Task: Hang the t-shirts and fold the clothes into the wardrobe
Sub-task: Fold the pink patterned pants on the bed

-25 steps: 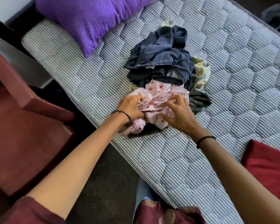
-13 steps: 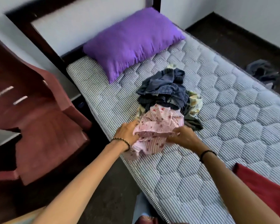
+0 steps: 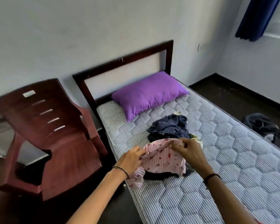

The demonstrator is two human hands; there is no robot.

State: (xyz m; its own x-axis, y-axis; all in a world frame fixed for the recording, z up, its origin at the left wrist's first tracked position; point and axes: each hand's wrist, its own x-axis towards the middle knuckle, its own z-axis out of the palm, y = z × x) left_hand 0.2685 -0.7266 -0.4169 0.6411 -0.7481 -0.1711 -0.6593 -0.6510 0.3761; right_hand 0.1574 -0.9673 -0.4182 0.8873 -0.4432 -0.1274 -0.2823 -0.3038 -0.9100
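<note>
Head view, left hand (image 3: 131,159) and right hand (image 3: 190,153) pinching pink garment (image 3: 166,160) stretched between them

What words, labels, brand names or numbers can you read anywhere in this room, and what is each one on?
No text here can be read.
White sticker on the back of the maroon plastic chair: too blurred to read.
Pink striped garment: red motifs only, no lettering that I can make out.
</note>
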